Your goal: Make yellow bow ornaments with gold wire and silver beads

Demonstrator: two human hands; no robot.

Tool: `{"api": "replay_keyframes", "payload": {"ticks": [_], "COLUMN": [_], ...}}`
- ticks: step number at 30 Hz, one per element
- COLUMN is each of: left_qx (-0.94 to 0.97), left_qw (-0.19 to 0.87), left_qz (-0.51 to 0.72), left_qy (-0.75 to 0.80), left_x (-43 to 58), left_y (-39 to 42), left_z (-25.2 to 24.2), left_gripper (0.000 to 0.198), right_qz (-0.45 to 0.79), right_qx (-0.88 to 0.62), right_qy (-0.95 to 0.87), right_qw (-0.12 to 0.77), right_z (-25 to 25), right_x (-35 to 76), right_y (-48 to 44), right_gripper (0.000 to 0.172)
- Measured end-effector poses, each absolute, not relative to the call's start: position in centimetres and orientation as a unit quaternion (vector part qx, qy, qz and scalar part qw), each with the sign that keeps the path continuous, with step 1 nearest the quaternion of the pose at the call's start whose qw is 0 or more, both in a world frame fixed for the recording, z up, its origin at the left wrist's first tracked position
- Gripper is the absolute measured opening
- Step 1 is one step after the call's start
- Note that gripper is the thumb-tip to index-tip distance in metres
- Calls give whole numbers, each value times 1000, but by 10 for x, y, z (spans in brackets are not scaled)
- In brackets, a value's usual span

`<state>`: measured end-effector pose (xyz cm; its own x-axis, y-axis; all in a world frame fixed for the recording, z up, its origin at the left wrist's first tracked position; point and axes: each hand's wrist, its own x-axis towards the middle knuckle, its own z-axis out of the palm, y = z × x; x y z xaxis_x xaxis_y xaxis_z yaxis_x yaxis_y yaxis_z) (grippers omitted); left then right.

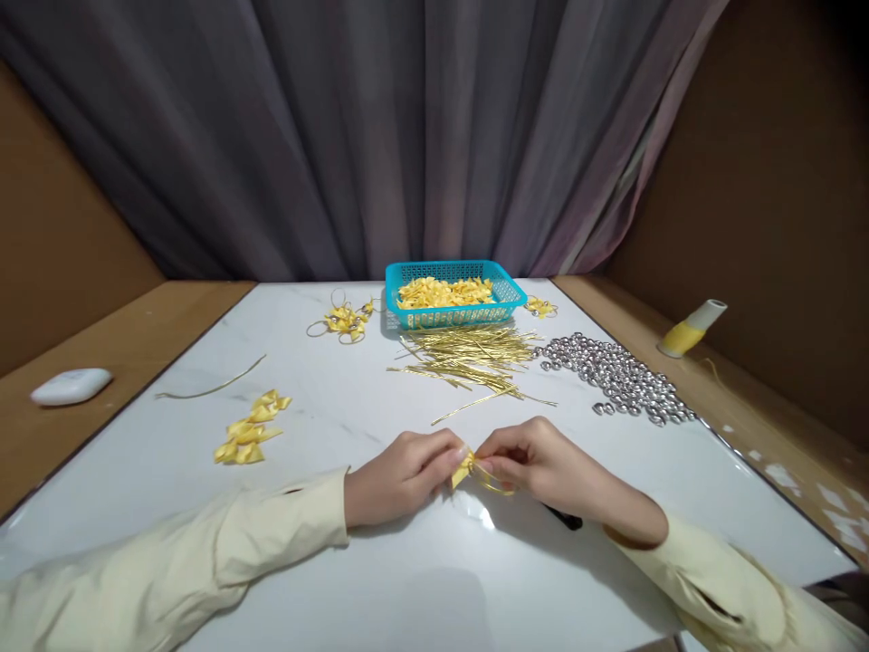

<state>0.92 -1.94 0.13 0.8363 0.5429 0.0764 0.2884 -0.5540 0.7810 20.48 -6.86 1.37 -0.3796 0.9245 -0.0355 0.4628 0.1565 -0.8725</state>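
Note:
My left hand (411,475) pinches a yellow ribbon bow (462,473) between thumb and fingers above the near middle of the white table. Close against it, my right hand (547,464) is closed on a gold twist tie (499,487), which curves in a loop below the fingertips and meets the bow. The fingers partly cover where tie and bow join. Behind the right wrist a black object (563,518) pokes out, mostly hidden. Several loose yellow bows (248,430) lie to the left of my left hand.
A blue basket (454,317) of yellow bows stands at the back. Before it spread gold ties (468,358), with silver heart-shaped beads (621,380) on the right. Looped bows (348,319) lie back left. A thread spool (692,330) and a white case (71,387) flank the table.

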Motion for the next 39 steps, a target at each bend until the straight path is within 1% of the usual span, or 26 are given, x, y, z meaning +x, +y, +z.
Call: {"api": "replay_keyframes", "payload": {"ticks": [2,7,12,17,25,29,31,35,39], "left_qx": [858,881,877,874,840,819,801,768,758], "left_qw": [421,372,390,402,478,511,537,579,590], "left_qz": [159,170,157,156,138,131,125,110,103], "left_qy": [247,238,234,223,215,224,232,252,259], "left_x": [11,12,13,13,10,11,11,11,11], "left_y": [-19,-20,-19,-18,-18,-18,-18,-16,-15], "left_z": [0,-4,-4,-6,-8,-8,-7,-7,-9], "left_gripper": [25,13,17,18,18,18,19,21,20], "right_qz": [409,384,339,329,382,371,348,295,255], "right_qx": [-491,-487,-473,-474,-518,-533,-542,-539,-521], "right_qy": [-722,-739,-770,-771,-720,-706,-708,-722,-711], "right_qw": [266,262,262,270,260,282,290,317,398], "right_z": [11,4,2,2,4,7,9,11,12], "right_x": [203,203,203,202,202,205,209,217,218], "right_y": [-69,-68,-68,-69,-66,-65,-64,-62,-63], "right_gripper": [20,18,20,22,23,30,31,22,14]}}
